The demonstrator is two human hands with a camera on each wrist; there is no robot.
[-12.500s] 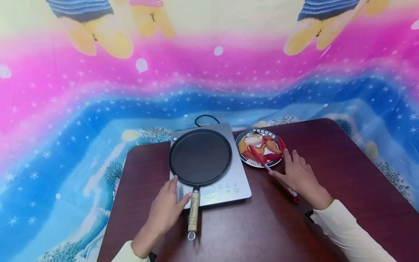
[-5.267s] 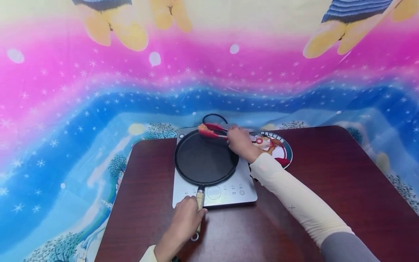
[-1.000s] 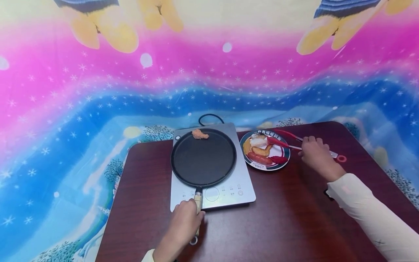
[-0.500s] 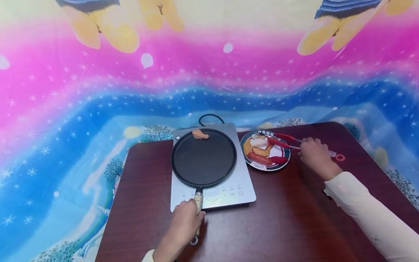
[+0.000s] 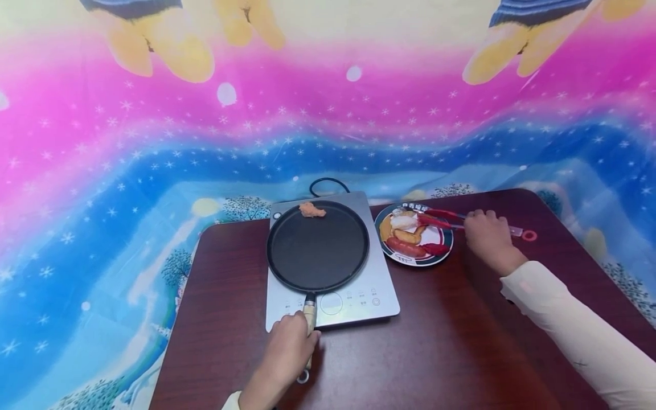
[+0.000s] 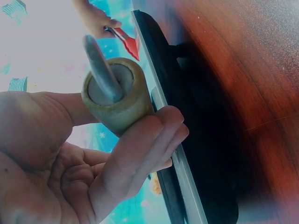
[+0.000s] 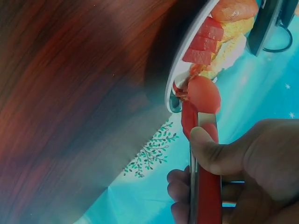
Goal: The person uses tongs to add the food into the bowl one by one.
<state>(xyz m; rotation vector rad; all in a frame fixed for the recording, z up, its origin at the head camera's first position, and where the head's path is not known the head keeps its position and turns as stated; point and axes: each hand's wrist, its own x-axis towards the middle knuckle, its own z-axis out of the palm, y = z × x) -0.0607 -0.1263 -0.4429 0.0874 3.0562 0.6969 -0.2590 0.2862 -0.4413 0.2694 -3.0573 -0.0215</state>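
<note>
Left hand [image 5: 289,341] grips pan handle [image 5: 310,312]; right hand [image 5: 489,236] holds tongs [image 5: 434,221] over plate [image 5: 427,262] by back edge of surface [image 5: 435,336]: best squeeze gently

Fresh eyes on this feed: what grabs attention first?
The pink and blue backdrop behind the table jumps out first. Next comes the black pan on the cooker, a lump of food at its far edge. To the pan's right, red tongs in the right hand extend over a plate.
</note>
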